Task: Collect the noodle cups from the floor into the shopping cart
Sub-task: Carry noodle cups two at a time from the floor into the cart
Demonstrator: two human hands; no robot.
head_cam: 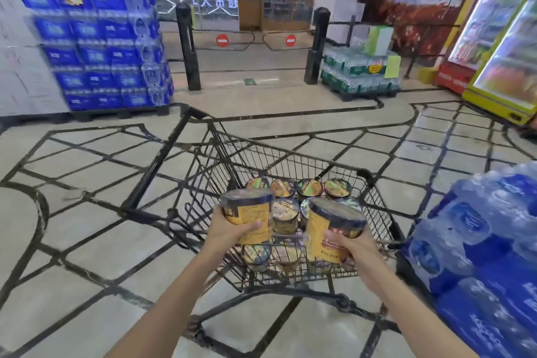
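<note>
Noodle cups, loading nearly complete.
Left hand (229, 234) and right hand (353, 247) each had fingers wrapped round one cup (250, 216), above the shopping cart (374, 183); several cups (309, 187) lay inside; none visible on floor.

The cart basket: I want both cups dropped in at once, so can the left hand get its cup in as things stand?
Probably yes: the left hand holds its noodle cup above the open-topped cart basket, nothing between.
</note>
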